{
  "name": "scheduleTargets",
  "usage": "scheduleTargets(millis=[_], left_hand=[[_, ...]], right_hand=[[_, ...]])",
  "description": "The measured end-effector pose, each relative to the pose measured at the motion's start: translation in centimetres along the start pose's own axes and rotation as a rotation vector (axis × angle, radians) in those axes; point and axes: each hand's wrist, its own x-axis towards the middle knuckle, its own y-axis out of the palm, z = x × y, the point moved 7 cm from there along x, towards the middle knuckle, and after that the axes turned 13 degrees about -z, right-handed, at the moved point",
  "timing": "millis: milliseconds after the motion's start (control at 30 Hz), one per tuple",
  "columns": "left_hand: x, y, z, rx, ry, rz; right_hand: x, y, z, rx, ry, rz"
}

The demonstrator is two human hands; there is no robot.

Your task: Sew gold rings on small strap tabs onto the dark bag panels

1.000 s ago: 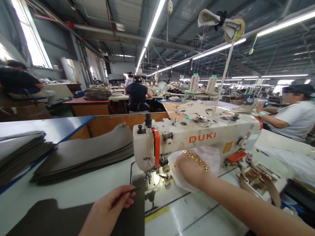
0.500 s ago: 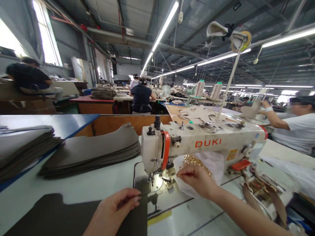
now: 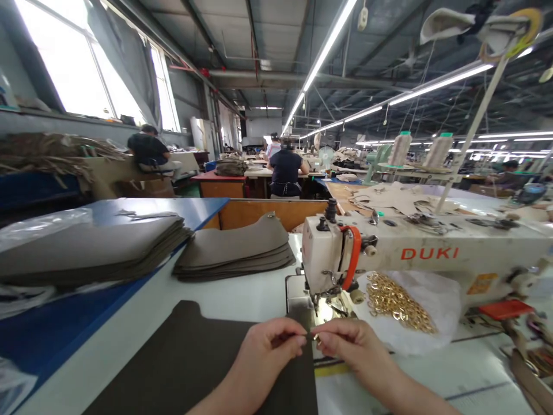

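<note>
My left hand (image 3: 272, 351) is closed in a pinch above a dark grey-brown fabric panel (image 3: 207, 357). What sits between its fingertips is too small to make out. Almost touching those fingertips, my right hand (image 3: 348, 343) pinches a small gold metal ring (image 3: 317, 339), mostly covered by the fingers. Just beyond both hands stands a sewing machine (image 3: 427, 253) with its lamp lit over the needle area. A heap of gold rings (image 3: 397, 302) lies on a white plastic bag (image 3: 440, 305) under the machine's arm.
Behind the fabric panel lies a stack of dark cut pieces (image 3: 233, 248). Another stack (image 3: 99, 248) rests on the blue-edged table at left. Thread cones (image 3: 400, 150) stand behind the machine. A person in dark clothing (image 3: 286, 167) sits farther back.
My right hand has come away from the heap of rings with one ring and met my left hand. The view has swung left, showing more of the left table and windows.
</note>
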Motion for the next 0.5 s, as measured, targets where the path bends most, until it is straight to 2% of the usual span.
scheduleTargets(millis=[133, 333, 400, 500], left_hand=[[0.3, 0.2, 0.6, -0.147, -0.132, 0.025], [0.0, 1.2, 0.5, -0.277, -0.228, 0.129], [0.1, 1.2, 0.7, -0.288, -0.238, 0.128], [0.2, 1.2, 0.9, -0.302, -0.242, 0.114]], right_hand=[[0.0, -0.1, -0.2, 0.087, 0.092, -0.013], [-0.5, 0.7, -1.2, 0.245, 0.242, 0.048], [-0.6, 0.4, -1.1, 0.206, 0.210, 0.031], [-0.6, -0.3, -0.1, 0.109, 0.060, -0.055]])
